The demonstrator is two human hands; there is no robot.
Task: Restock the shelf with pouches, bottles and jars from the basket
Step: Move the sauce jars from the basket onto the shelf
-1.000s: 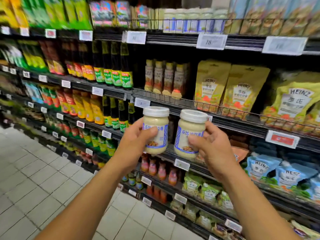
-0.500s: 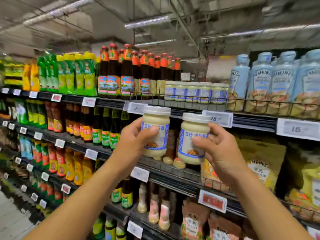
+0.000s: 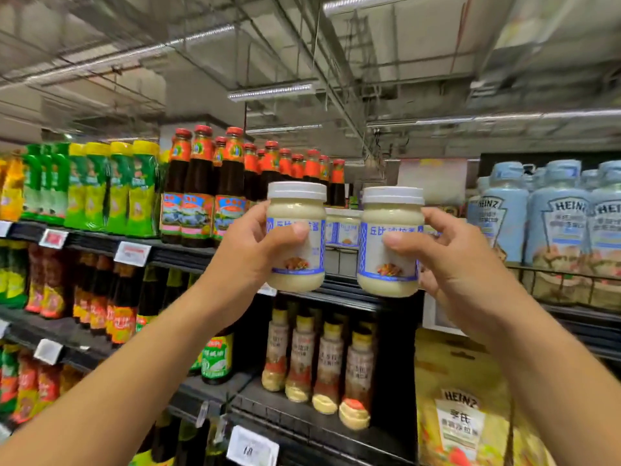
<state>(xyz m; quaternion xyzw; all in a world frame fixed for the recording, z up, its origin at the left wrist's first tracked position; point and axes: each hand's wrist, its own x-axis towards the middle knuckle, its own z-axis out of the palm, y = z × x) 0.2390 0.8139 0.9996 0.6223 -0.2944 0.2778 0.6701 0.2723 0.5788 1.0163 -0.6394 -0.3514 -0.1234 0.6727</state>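
Overhead, in the head view, the left hand [image 3: 248,250] grips the left jar [image 3: 295,210] and the right hand [image 3: 460,264] grips the right jar [image 3: 391,213], thumbs pressed on the blue-and-white labels with Chinese writing. Both jars stand upright, white lids up, side by side but apart, held in front of the top shelf [image 3: 188,252], where matching jars [image 3: 344,227] sit. Pale blue bottles [image 3: 568,223] at the right read HEINZ, as does a yellow pouch [image 3: 463,418] lower down.
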